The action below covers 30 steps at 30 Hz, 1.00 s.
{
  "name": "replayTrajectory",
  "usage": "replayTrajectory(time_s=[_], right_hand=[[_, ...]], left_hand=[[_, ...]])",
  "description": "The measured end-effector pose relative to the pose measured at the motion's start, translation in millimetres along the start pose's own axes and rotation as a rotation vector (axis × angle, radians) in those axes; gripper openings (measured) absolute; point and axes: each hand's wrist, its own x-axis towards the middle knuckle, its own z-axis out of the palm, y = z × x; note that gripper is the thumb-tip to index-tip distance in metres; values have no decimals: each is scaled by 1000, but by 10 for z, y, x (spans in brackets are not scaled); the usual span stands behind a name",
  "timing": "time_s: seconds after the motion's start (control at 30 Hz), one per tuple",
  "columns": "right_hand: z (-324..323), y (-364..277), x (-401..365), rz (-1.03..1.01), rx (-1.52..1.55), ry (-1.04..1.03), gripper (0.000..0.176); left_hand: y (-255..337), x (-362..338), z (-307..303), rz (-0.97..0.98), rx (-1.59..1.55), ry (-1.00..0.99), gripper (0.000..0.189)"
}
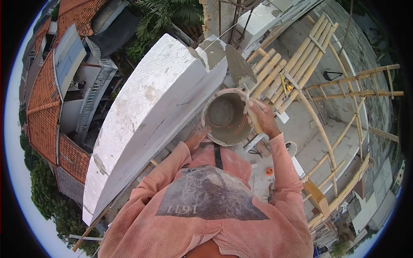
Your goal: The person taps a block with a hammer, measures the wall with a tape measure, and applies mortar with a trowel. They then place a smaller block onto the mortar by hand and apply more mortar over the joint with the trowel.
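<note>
In front of my body is a mortar-crusted bucket (226, 112), tilted so that I look into it; grey residue coats its inside and bottom. My left hand (198, 137) grips its near left rim, the thumb over the edge. At the right side of the bucket my right hand (263, 117) is closed round the handle of a trowel (239, 64) and lies against the rim. The trowel's grey-smeared blade points up and away, past the bucket. Beside the bucket on the left runs a white block wall (150, 88), with grey mortar (214, 52) at its far end.
Bamboo poles (307, 53) form a platform at the far right, with a yellow tool (284, 84) on it. A bamboo railing (329, 146) stands on the right. An orange round object (269, 171) lies on the floor below. Tiled roofs (43, 105) lie beyond the wall, far down.
</note>
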Motion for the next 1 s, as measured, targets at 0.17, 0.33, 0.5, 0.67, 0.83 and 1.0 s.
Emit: replayTrajectory(time_s=[0.17,0.33,0.5,0.67,0.83,1.0], right_hand=[[52,-198,827,186,241,-334,40],[-457,-95,694,357,114,-372,39],[-991,177,-9,496,-152,-188,39],[-903,429,-979,476,176,-51,48],[-308,1045,-876,477,151,27,64],[-114,1461,-800,559,-5,432,76]], left_hand=[[-220,134,-129,18,24,69,38],[52,-41,-26,-21,20,29,42],[-68,120,-119,-92,45,5,38],[-285,524,-147,-172,57,-13,34],[-256,677,13,-264,-71,-85,43],[-91,908,302,-283,-143,-17,41]])
